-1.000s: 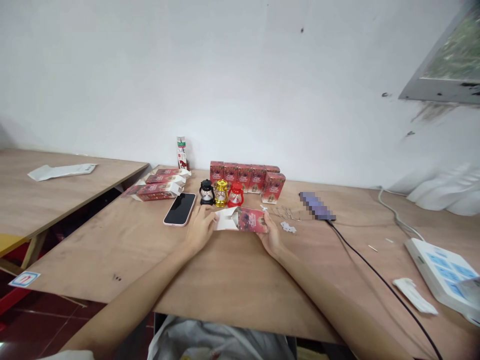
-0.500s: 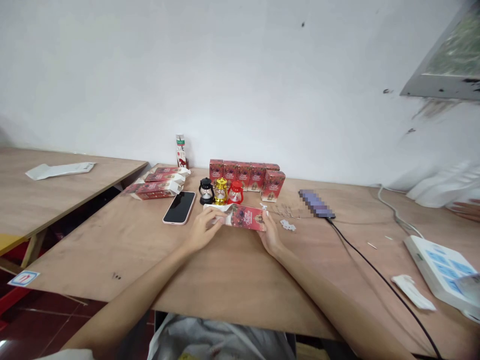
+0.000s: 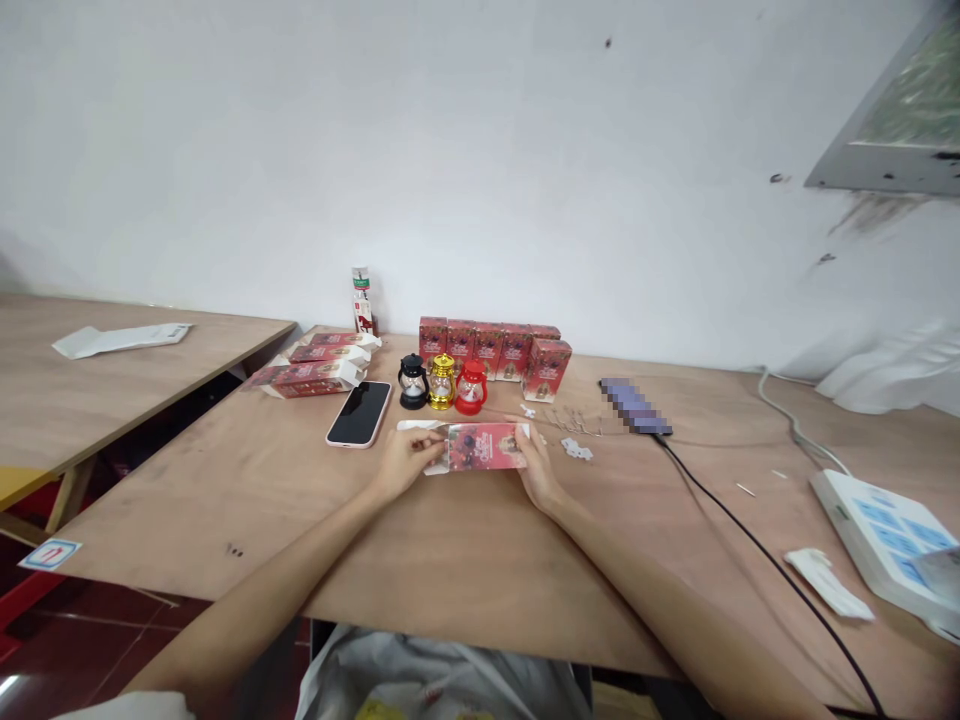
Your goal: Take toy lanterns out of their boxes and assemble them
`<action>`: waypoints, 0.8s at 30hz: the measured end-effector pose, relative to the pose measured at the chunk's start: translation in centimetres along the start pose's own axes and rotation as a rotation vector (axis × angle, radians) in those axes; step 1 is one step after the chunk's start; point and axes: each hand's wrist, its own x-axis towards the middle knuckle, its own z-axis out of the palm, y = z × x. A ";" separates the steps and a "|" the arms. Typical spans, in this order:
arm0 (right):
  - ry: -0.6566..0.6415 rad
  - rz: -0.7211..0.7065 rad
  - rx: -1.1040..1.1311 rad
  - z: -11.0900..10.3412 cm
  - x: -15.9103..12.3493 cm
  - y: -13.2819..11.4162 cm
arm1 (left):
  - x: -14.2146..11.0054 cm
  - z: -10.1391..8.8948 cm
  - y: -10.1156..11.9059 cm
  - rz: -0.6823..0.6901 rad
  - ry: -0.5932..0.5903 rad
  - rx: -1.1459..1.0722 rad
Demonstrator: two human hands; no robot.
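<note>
A red printed cardboard box [image 3: 484,447] lies sideways between my hands, just above the table. At its right end my right hand [image 3: 537,468] grips it, thumb on the front. My left hand [image 3: 409,462] is closed at the open left end, fingertips on the mouth between the spread white flaps; the tips are partly hidden. Behind the box stand three small lanterns: a black one [image 3: 413,384], a gold one [image 3: 442,384] and a red one [image 3: 471,388].
Closed red boxes [image 3: 487,350] line the wall, one box [image 3: 547,370] in front. Open-ended boxes [image 3: 319,376] lie left, near a phone [image 3: 358,414]. To the right are metal hooks [image 3: 574,420], white bits [image 3: 576,449], a cabled phone [image 3: 634,405] and a white power strip [image 3: 885,540].
The box has come slightly down towards me, and its left-end flaps now stand spread apart. My left fingers have shifted left to the mouth; the right hand still holds the other end.
</note>
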 end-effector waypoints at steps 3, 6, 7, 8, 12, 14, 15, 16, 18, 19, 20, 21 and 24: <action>0.005 -0.016 -0.007 0.0 0.0 0.0 | 0.0 -0.2 0.4 0.058 0.042 -0.015; 0.111 -0.072 -0.045 0.0 0.2 -0.1 | 0.2 -0.9 0.9 0.138 0.123 0.024; 0.178 -0.105 -0.072 -0.1 0.3 -0.1 | 0.4 -1.3 1.1 0.158 0.169 0.037; 0.254 -0.142 -0.097 -0.2 0.5 -0.2 | 0.6 -1.7 1.1 0.171 0.223 0.044; 0.508 -0.252 -0.078 -1.0 1.1 -0.7 | 1.6 -4.0 1.0 0.188 0.477 -0.003; 0.562 -0.261 0.016 -1.4 1.5 -0.9 | 2.0 -5.2 0.8 0.204 0.589 0.005; 0.561 -0.257 0.074 -1.5 1.7 -1.1 | 2.2 -5.7 0.7 0.214 0.620 0.050; 0.546 -0.247 0.134 -1.5 1.9 -1.2 | 2.3 -6.1 0.6 0.228 0.631 0.119; 0.499 -0.222 0.238 -1.5 2.1 -1.4 | 2.5 -6.5 0.2 0.262 0.614 0.290; 0.473 -0.213 0.279 -1.3 2.1 -1.5 | 2.5 -6.6 0.0 0.278 0.597 0.369; 0.442 -0.206 0.314 -1.2 2.0 -1.6 | 2.5 -6.5 -0.2 0.290 0.582 0.431; 0.401 -0.199 0.343 -1.0 1.9 -1.6 | 2.6 -6.4 -0.4 0.298 0.569 0.474; 0.255 -0.144 0.364 -0.4 1.1 -1.6 | 2.6 -5.8 -0.8 0.287 0.521 0.507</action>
